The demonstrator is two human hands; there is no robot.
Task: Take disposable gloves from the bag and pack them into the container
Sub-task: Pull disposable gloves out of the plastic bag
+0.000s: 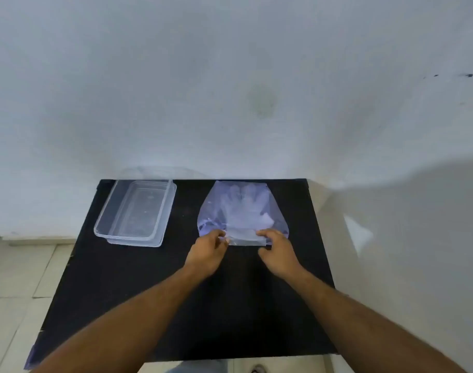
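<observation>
Both hands meet at the near edge of the clear bag [240,211], which lies flat on the black table [176,305] just right of the frame's centre. The left hand [207,253] pinches the left end of the bag's mouth between thumb and fingertips; the right hand [279,254] has its fingers curled down on the right end, thumb tucked under, and seems to grip the same strip of film, though I cannot tell how firmly. The disposable gloves [243,203] sit inside, pale, their finger shapes pointing toward the wall [230,90] at the top of the frame, cuffs toward the hands. So the stack runs lengthwise straight away from the grip, and the opening faces the person. The container [135,212] stands open in the left middle of the frame, well apart from the bag, its long side slanting toward the wall. The left hand is nearer to it. Parting the mouth looks like the step in hand; nothing is packed yet.
</observation>
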